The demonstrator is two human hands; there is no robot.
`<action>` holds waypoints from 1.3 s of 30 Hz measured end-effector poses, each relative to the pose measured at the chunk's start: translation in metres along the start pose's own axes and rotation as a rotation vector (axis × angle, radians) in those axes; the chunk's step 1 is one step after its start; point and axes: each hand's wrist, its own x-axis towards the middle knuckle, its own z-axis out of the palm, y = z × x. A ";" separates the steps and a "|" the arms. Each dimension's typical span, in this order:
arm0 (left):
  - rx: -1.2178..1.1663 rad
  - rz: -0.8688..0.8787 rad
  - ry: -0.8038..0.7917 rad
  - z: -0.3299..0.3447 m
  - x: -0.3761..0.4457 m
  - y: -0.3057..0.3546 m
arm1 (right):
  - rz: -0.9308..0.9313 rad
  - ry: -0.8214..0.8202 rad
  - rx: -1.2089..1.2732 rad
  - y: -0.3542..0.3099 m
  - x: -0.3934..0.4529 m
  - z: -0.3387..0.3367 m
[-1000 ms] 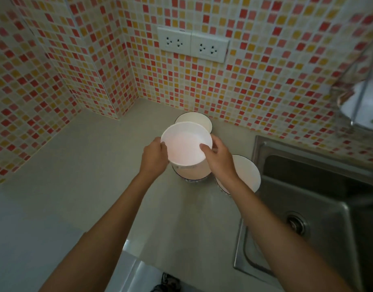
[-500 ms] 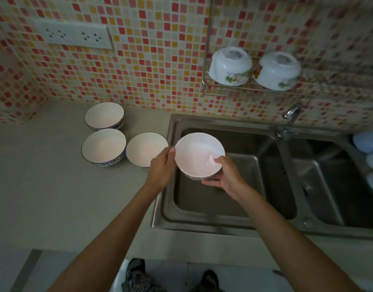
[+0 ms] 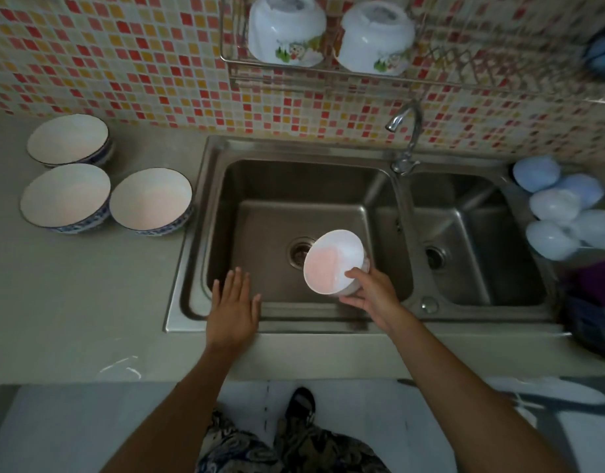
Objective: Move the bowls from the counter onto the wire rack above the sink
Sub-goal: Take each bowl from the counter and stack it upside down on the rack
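Observation:
My right hand [image 3: 371, 293] grips a white bowl [image 3: 330, 259] by its rim and tilts it on its side over the left sink basin. My left hand [image 3: 232, 307] is empty, fingers spread flat over the basin's front left corner. Three blue-patterned bowls stand upright on the counter left of the sink: one at the back [image 3: 68, 139], one front left [image 3: 65, 198], one front right [image 3: 150, 201]. On the wire rack [image 3: 430, 80] on the wall above the sink, two white bowls rest upside down, a left one [image 3: 285, 29] and a right one [image 3: 376, 37].
A steel double sink [image 3: 328, 148] has a tap [image 3: 408, 134] between its basins. Several pale blue bowls [image 3: 560, 206] lie piled at the right of the sink. A dark purple cloth [image 3: 598, 285] sits at the far right.
My left hand has let go of the bowl and dropped open toward the sink's front edge. My right hand alone now holds the bowl, tilted, further right over the basin.

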 end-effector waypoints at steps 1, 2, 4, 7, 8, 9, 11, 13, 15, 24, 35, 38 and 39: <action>0.016 0.001 0.006 0.000 0.000 0.001 | 0.002 0.019 -0.007 0.003 0.003 -0.002; 0.027 0.000 -0.003 -0.001 0.001 0.002 | 0.003 0.037 -0.016 0.005 0.005 -0.004; 0.033 -0.003 -0.024 0.000 0.003 0.002 | 0.003 0.072 -0.033 0.007 0.009 -0.007; 0.048 -0.009 -0.033 0.000 0.003 0.001 | -0.012 0.098 -0.050 0.009 0.016 -0.009; 0.053 -0.013 -0.042 0.001 0.004 0.000 | -0.023 0.110 -0.065 0.011 0.018 -0.008; 0.050 -0.018 -0.060 0.002 0.005 0.000 | -0.037 0.123 -0.090 0.012 0.020 -0.007; 0.031 -0.027 -0.084 0.003 0.006 0.000 | -0.075 0.154 -0.152 0.013 0.021 -0.002; 0.019 -0.030 -0.085 0.002 0.006 0.000 | -0.107 0.182 -0.197 0.013 0.020 0.001; 0.020 -0.036 -0.092 0.001 0.006 0.000 | -0.130 0.184 -0.238 0.014 0.021 0.005; 0.051 -0.036 -0.152 0.001 0.007 -0.001 | -0.354 0.226 -0.619 0.016 0.014 0.030; -0.021 -0.014 -0.146 0.003 0.007 -0.005 | -0.770 0.217 -1.201 0.018 0.013 0.049; -0.018 -0.003 -0.135 0.003 0.007 -0.004 | -0.904 0.262 -1.418 0.019 0.016 0.045; -0.025 -0.004 -0.128 0.003 0.006 -0.003 | -0.937 0.276 -1.438 0.018 0.017 0.044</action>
